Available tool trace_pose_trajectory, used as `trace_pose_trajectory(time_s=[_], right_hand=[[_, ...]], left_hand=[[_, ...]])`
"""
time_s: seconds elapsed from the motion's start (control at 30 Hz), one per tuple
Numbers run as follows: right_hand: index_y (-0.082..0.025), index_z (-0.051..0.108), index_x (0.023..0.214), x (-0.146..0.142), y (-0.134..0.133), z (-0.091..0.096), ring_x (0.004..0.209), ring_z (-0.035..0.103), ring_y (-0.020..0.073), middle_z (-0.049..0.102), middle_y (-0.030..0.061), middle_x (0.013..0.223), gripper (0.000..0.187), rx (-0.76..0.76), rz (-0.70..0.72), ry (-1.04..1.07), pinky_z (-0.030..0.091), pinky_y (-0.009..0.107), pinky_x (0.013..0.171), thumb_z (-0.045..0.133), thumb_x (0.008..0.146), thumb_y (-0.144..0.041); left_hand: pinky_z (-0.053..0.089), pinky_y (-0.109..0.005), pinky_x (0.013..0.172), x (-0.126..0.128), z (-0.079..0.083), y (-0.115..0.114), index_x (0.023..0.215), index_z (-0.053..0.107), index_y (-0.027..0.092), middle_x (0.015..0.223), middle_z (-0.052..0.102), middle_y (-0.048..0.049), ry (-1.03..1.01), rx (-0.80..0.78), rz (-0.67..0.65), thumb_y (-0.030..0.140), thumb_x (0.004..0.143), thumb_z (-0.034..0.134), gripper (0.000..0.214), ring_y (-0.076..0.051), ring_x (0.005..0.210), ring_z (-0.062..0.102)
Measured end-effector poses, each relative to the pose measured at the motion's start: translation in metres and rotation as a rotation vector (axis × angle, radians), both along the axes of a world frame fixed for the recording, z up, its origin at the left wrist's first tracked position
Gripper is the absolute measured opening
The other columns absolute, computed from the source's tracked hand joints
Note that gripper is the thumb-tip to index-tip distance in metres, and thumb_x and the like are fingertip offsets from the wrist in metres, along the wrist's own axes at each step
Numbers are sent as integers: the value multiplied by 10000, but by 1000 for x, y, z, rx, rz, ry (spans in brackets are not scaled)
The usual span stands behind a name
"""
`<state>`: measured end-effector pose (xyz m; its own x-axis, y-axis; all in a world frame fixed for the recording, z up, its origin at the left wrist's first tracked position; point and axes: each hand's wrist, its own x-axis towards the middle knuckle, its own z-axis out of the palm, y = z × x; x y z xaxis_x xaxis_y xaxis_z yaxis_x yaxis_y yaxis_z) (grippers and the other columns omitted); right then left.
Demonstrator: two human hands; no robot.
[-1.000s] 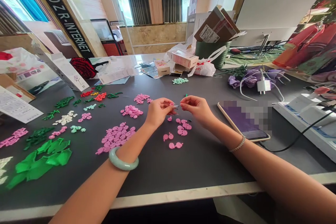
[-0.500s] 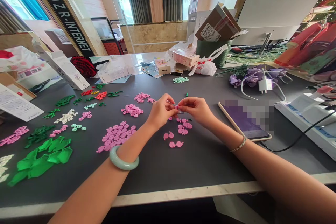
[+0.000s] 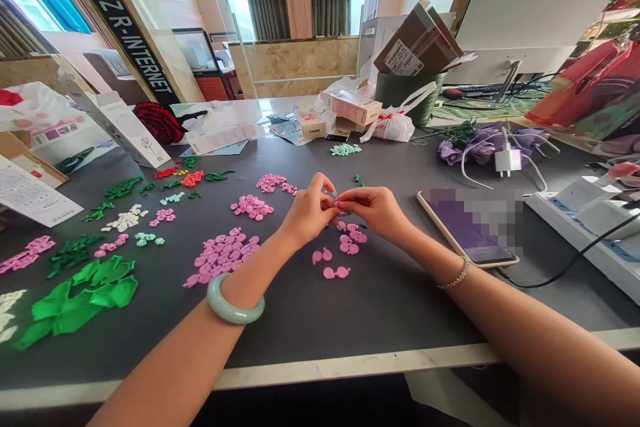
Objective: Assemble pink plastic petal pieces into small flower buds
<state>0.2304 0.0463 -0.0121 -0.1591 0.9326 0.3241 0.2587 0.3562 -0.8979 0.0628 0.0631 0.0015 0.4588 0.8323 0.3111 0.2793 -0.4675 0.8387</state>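
My left hand (image 3: pixel 309 211) and my right hand (image 3: pixel 376 209) meet fingertip to fingertip above the dark table (image 3: pixel 310 320). Both are pinched on a tiny pink piece (image 3: pixel 338 204) held between them. Just below them lie a few small pink pieces (image 3: pixel 350 240), some joined in pairs (image 3: pixel 335 272). A bigger heap of pink petal pieces (image 3: pixel 223 256) lies left of my left wrist, which wears a pale green bangle (image 3: pixel 234 300).
Sorted piles of green (image 3: pixel 80 297), white, red and pink pieces cover the table's left half. A phone (image 3: pixel 467 227) lies right of my right hand, with a cable, a charger plug (image 3: pixel 507 161) and purple flowers behind. Boxes, bags and a monitor stand at the back.
My hands came together from a small gap; their fingertips now touch around the pink piece. The view has drifted slightly.
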Motion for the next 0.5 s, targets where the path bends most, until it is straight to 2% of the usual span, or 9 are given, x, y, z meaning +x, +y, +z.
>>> trace_pose_trajectory(time_s=[0.27,0.5], right_hand=[[-180,732,776,-2,-5,6,642,615,113,697,3,740,146,177,-105,-251,453,203,610,593,769,-136],[-171,725,757,-3,-6,4,647,597,99,691,4,742,140,289,-122,-310,440,187,619,603,774,-106]], left_hand=[[428,-222,546,2,6,-5,834,339,218,531,562,88,143,76,4,122,774,580,266,-110,471,577],[396,-227,555,4,10,-9,811,327,216,555,537,78,231,138,19,83,768,544,257,-109,506,552]])
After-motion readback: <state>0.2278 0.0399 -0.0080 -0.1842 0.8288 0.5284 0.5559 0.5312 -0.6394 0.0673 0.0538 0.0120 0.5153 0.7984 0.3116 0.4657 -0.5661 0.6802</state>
